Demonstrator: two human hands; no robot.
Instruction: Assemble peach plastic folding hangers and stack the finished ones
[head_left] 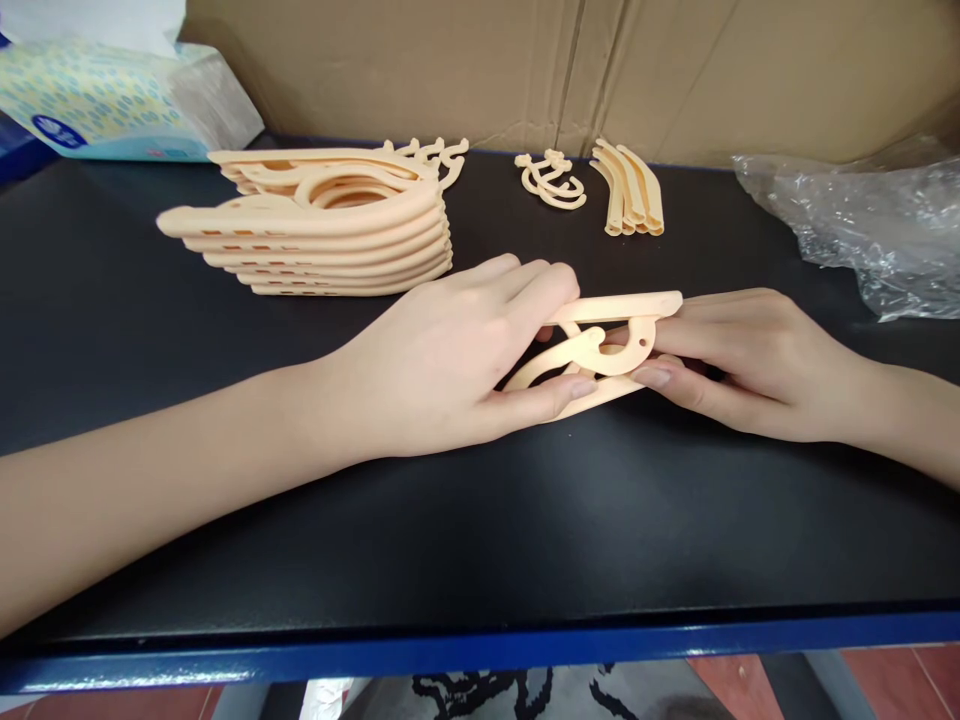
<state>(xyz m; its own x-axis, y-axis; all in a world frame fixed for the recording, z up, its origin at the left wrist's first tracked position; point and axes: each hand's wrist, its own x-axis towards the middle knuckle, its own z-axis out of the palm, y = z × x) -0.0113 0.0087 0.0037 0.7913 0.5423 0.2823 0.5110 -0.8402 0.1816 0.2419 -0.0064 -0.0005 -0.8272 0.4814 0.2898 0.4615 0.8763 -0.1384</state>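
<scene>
Folding hanger (600,345): a peach plastic piece is held just above the middle of the desk (525,520), between the two hands, with its parts folded together
Left hand (442,365): it is closed on the hanger's left end; the fingers are laid over the top edge and the thumb is pressed along the lower edge
Right hand (750,360): it is closed on the hanger's right end; the thumb is set against the lower part and the fingers are hidden behind the plastic
Stack of hangers (322,235): several alike pieces are piled flat at the back left, well apart from the hands
Loose hooks (553,180): a small cluster is laid at the back, right of the stack
Curved bars (630,190): a few are placed side by side just beside the hooks
Plastic bag (870,225): a clear, crumpled bag is seen at the far right
Tissue pack (97,100): it is seen at the back left corner
Cardboard box (525,70): it is stood along the far edge of the desk
</scene>
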